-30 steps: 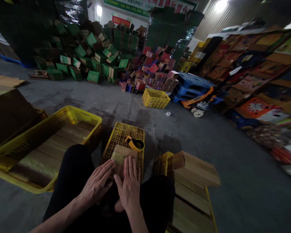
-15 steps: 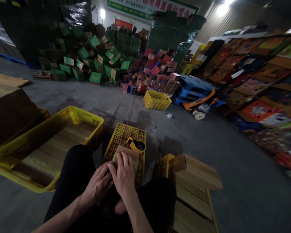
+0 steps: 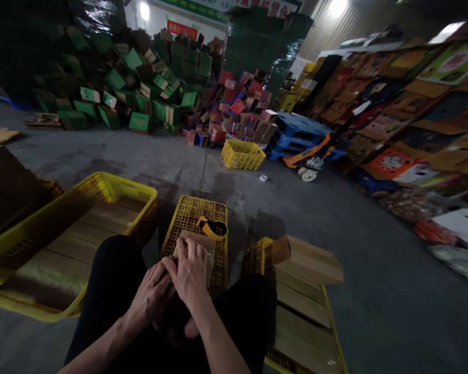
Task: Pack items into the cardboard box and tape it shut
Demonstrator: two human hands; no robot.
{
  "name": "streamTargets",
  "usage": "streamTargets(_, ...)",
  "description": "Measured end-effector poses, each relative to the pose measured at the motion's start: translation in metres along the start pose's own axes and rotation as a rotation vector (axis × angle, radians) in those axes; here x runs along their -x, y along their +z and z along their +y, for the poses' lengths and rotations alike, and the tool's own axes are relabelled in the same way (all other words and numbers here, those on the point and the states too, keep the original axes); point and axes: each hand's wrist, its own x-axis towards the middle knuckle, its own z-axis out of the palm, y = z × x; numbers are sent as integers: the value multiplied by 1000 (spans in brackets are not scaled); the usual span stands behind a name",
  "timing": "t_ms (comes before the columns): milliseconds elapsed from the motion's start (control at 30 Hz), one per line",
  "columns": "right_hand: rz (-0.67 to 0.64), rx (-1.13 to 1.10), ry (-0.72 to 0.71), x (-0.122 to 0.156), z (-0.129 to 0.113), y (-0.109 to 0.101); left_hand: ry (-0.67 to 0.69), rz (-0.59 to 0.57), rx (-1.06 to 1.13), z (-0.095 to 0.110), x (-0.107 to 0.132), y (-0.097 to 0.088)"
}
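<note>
A small cardboard box [image 3: 207, 241] with shiny clear tape on it rests at the near end of an upturned yellow crate [image 3: 182, 214] between my knees. My right hand [image 3: 189, 270] is over its top, fingers bent and pressed against the cardboard. At its near left side, my left hand [image 3: 151, 292] is closed on the box, fingertips partly hidden and touching the right thumb. Just beyond the box, a yellow-and-black tape dispenser [image 3: 213, 227] lies on the crate. The near part of the box is covered by my hands.
To the left stands a large yellow crate [image 3: 142, 188] with flat cardboard boxes inside. On the right, another yellow crate [image 3: 333, 332] holds boxes, with an open carton [image 3: 310, 258] on top. Farther off are a yellow basket [image 3: 244, 156], a tape roll [image 3: 263, 178] and a pallet jack [image 3: 310, 158].
The camera view has shifted slightly, so the surroundings sit farther left in the picture. Both hands remain on the box with nearly the same hold.
</note>
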Motion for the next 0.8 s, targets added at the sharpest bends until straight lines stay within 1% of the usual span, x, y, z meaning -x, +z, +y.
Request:
streamTargets(100, 13, -25, 27, 8, -2, 3, 2, -4, 0, 1, 1, -3)
streamTargets(300, 22, -52, -52, 40, 3, 10, -79, -80, 51, 7, 0, -14)
streamTargets(400, 13, -65, -59, 52, 8, 8, -54, -88, 30, 6, -1, -14)
streamTargets(533, 26, -61, -44, 66, 21, -1, -1, -109, -19, 4, -3, -12)
streamTargets(633, 32, -32, -19, 78, 36, -6, 11, -86, -37, 5, -7, -11)
streamTargets(700, 39, -17, -8, 86, 46, -7, 14, -74, -48, 7, -8, -12)
streamTargets(800, 88, -37, 22, 97, 58, -2, 16, -80, -56, 8, -9, -12)
